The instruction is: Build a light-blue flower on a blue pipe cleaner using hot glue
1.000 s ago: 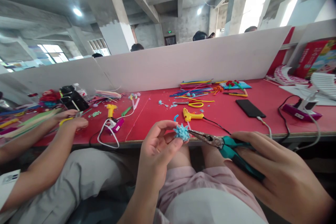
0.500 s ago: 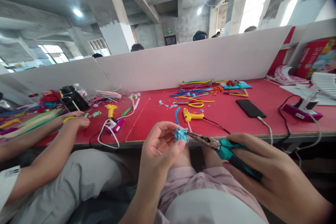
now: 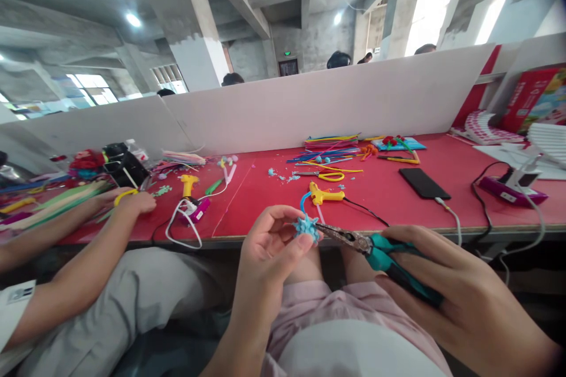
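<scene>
Between the thumb and fingers of my left hand (image 3: 269, 253) is a light-blue spiky ball (image 3: 306, 228), held just in front of the table edge. A curved blue stem (image 3: 303, 201) rises from behind it. My right hand (image 3: 460, 283) is wrapped round the teal handles of long-nose pliers (image 3: 375, 247). The rusty jaws reach left and their tips touch the ball's right side; whether they pinch a spike I cannot tell. A yellow glue gun (image 3: 325, 194) lies on the table just beyond the ball.
On the red table (image 3: 256, 200) lie yellow-handled scissors (image 3: 329, 176), blue scraps (image 3: 283, 175), bundled pipe cleaners (image 3: 331, 144) and a phone (image 3: 424, 182) on a cable. A purple power strip (image 3: 508, 191) sits at right. A co-worker's hands (image 3: 137, 200) are at left, near another glue gun (image 3: 188, 184).
The blue stem behind the ball has swung from leaning left to bending over to the right. My hands and the pliers stay nearly in place. The co-worker's hands have shifted slightly.
</scene>
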Demonstrator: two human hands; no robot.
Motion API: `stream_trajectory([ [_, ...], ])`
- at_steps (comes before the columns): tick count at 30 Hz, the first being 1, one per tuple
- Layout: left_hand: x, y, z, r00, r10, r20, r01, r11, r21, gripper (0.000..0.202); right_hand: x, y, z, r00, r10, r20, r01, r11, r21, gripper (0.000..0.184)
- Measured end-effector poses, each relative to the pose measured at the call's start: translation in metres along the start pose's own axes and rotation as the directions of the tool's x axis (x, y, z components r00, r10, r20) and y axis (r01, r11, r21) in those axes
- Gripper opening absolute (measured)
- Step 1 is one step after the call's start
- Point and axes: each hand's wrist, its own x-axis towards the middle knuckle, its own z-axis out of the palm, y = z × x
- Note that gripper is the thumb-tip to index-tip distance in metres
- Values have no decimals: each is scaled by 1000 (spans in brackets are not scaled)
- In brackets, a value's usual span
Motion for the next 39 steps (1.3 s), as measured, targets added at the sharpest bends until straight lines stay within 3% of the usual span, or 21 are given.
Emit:
stream_trajectory([
  [4,0,-1,-1,1000,-5,8,5,1000,-19,21,0,1,1,999,35,16,-37,996,77,9],
  [10,0,-3,-1,1000,23,-5,-23,1000,18,18,3,2,1,976,138,170,-183,939,290,12],
  [15,-2,-3,-3,997,73,-9,-72,995,70,19,5,2,-1,956,178,234,-247,917,312,14],
  [20,-2,-3,-4,998,59,-17,-57,994,92,20,6,1,-1,999,27,48,-31,995,96,8],
  [23,-1,-2,-2,999,38,-22,-37,997,74,20,5,0,0,996,-79,-47,74,993,-96,8],
  [32,-2,2,4,998,2,-61,-2,1000,3,16,1,-2,3,965,-256,-61,213,896,-390,19],
  [39,-1,1,-2,999,-17,-51,17,1000,2,12,-1,-2,2,954,-296,-35,248,853,-459,20],
])
